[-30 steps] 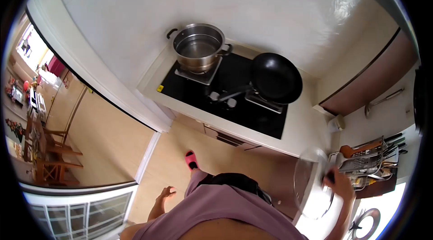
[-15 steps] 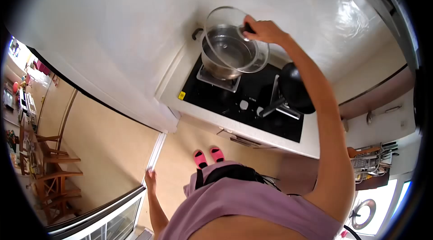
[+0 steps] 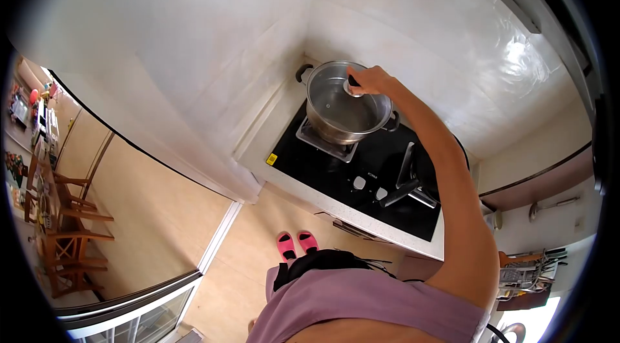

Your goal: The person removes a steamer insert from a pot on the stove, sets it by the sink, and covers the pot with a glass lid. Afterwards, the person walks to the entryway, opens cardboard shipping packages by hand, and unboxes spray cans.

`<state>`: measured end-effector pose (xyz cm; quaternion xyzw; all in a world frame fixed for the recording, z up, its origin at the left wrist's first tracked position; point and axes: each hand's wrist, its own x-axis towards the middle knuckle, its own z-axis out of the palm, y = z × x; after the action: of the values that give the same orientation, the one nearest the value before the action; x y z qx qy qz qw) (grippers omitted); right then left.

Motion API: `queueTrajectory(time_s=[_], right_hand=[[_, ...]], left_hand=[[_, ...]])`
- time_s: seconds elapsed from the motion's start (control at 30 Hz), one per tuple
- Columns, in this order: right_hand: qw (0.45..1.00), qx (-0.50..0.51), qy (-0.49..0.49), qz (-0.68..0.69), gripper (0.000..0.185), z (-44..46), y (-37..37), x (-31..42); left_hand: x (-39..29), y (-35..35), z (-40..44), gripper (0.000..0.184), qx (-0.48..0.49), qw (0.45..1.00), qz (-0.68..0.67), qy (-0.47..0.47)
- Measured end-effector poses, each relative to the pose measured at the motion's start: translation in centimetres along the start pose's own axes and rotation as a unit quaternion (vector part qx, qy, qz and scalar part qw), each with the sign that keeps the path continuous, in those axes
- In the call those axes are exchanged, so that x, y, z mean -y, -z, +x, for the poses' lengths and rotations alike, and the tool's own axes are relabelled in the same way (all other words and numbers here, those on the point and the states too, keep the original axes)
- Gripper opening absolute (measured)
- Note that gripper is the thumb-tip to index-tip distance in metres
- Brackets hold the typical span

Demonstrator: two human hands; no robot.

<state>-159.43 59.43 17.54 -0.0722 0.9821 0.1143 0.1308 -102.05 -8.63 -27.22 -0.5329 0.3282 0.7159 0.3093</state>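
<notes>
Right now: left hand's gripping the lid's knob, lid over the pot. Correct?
Wrong hand. The head view shows the right hand gripping the lid's knob; the lid is over the pot, as you say.

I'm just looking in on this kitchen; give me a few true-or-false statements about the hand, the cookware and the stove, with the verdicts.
1. The right hand holds the lid by its knob. True.
2. The lid is solid metal. False: it is see-through.
3. The pot stands on the stove. True.
4. The sticker on the stove is blue. False: it is yellow.
5. The pot has dark side handles. True.
</notes>
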Motion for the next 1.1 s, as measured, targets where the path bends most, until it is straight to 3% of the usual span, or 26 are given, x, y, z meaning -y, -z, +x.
queueTrajectory(time_s=[0.07, 0.1, 0.13, 0.17, 0.2, 0.27, 0.3, 0.33, 0.37, 0.4, 0.43, 0.47, 0.5, 0.53, 0.6, 0.67, 0.7, 0.73, 0.77, 0.83, 0.87, 0.9, 0.93, 0.97, 1.03, 1.1], right_hand=[[1.000, 0.009, -0.002, -0.008, 0.047, -0.1, 0.3, 0.1], [1.000, 0.019, -0.004, -0.016, 0.046, 0.0, 0.2, 0.3], [1.000, 0.001, 0.004, -0.006, 0.046, 0.0, -0.4, 0.1], [1.000, -0.020, 0.021, 0.001, 0.046, 0.4, -0.9, -0.5], [0.998, -0.026, 0.023, 0.048, 0.048, 0.4, -0.9, -0.6], [0.992, -0.099, -0.068, -0.037, 0.065, -0.5, 0.2, 2.2], [0.975, -0.195, -0.043, -0.099, 0.084, -2.0, 2.1, 5.1], [0.981, -0.187, -0.023, -0.039, 0.090, -3.5, 3.6, 8.3], [0.953, -0.282, 0.092, 0.066, 0.077, -4.5, 4.3, 11.8], [0.954, -0.167, 0.085, 0.234, 0.061, -6.8, 6.9, 17.4], [0.913, -0.104, 0.195, 0.344, 0.049, -7.7, 5.2, 20.2], [0.869, 0.022, 0.199, 0.453, 0.040, -8.5, 5.0, 24.4], [0.842, 0.089, 0.278, 0.454, 0.031, -8.2, 3.0, 27.4], [0.813, 0.147, 0.290, 0.483, 0.025, -8.6, 3.1, 31.5], [0.790, 0.104, 0.402, 0.452, 0.023, -6.7, 3.2, 39.4], [0.728, 0.055, 0.451, 0.513, 0.022, -3.5, 4.6, 46.7], [0.671, 0.007, 0.470, 0.574, 0.022, -1.6, 6.5, 50.1], [0.636, -0.030, 0.475, 0.607, 0.019, 0.3, 8.9, 53.1], [0.627, -0.110, 0.471, 0.611, 0.016, 2.0, 12.0, 55.6], [0.558, -0.306, 0.477, 0.607, 0.006, 6.6, 17.9, 59.6], [0.470, -0.351, 0.464, 0.664, 0.007, 8.6, 20.9, 61.6], [0.378, -0.324, 0.437, 0.749, 0.010, 9.5, 24.3, 63.2], [0.316, -0.375, 0.462, 0.739, 0.015, 11.2, 27.7, 64.2], [0.324, -0.408, 0.485, 0.703, 0.019, 12.8, 30.1, 64.1], [0.219, -0.388, 0.505, 0.739, 0.024, 15.4, 34.8, 65.9], [0.171, -0.347, 0.539, 0.748, 0.029, 19.0, 38.2, 68.5]], left_hand=[[-0.7, -2.0, 1.2, 0.015, 0.033, 0.998, 0.022, -0.046], [-2.3, -4.5, 2.4, 0.010, 0.038, 0.945, 0.261, -0.195], [-3.9, -7.0, 3.5, 0.007, -0.032, 0.816, 0.470, -0.336], [-5.6, -9.2, 4.8, 0.019, 0.017, 0.812, 0.415, -0.411], [-7.7, -14.5, 1.5, 0.030, -0.057, 0.736, 0.542, -0.403], [-10.9, -22.7, -4.2, 0.029, -0.019, 0.767, 0.468, -0.438], [-12.3, -25.6, -6.9, 0.028, 0.005, 0.770, 0.446, -0.456], [-13.4, -28.0, -8.6, 0.027, 0.018, 0.751, 0.440, -0.492], [-14.2, -30.0, -9.7, 0.029, 0.024, 0.759, 0.425, -0.493], [-15.2, -31.5, -10.8, 0.028, 0.055, 0.767, 0.394, -0.504], [-16.8, -33.4, -13.2, 0.027, 0.067, 0.786, 0.377, -0.485], [-18.3, -34.4, -14.0, 0.027, 0.081, 0.789, 0.368, -0.485], [-20.2, -35.1, -15.5, 0.026, 0.092, 0.775, 0.353, -0.516], [-22.2, -35.3, -17.6, 0.025, 0.101, 0.758, 0.340, -0.547], [-27.9, -34.8, -20.9, 0.024, 0.093, 0.727, 0.285, -0.618], [-34.5, -32.6, -25.4, 0.025, -0.008, 0.641, 0.271, -0.718], [-38.1, -31.1, -28.6, 0.025, -0.031, 0.624, 0.242, -0.743], [-41.6, -29.6, -32.7, 0.025, -0.131, 0.560, 0.259, -0.776], [-44.7, -27.8, -34.7, 0.023, -0.143, 0.497, 0.191, -0.835], [-50.7, -24.2, -39.3, 0.018, -0.147, 0.360, 0.073, -0.918], [-53.9, -22.2, -41.6, 0.023, -0.166, 0.284, 0.060, -0.942], [-57.1, -21.1, -44.4, 0.024, -0.139, 0.234, 0.039, -0.961], [-59.7, -20.1, -46.5, 0.024, -0.107, 0.214, 0.022, -0.971], [-62.6, -20.1, -48.2, 0.026, 0.012, 0.198, -0.059, -0.978], [-69.0, -20.0, -49.7, 0.027, 0.121, 0.193, -0.081, -0.970], [-75.7, -19.8, -48.8, 0.028, 0.161, 0.217, -0.065, -0.961]])
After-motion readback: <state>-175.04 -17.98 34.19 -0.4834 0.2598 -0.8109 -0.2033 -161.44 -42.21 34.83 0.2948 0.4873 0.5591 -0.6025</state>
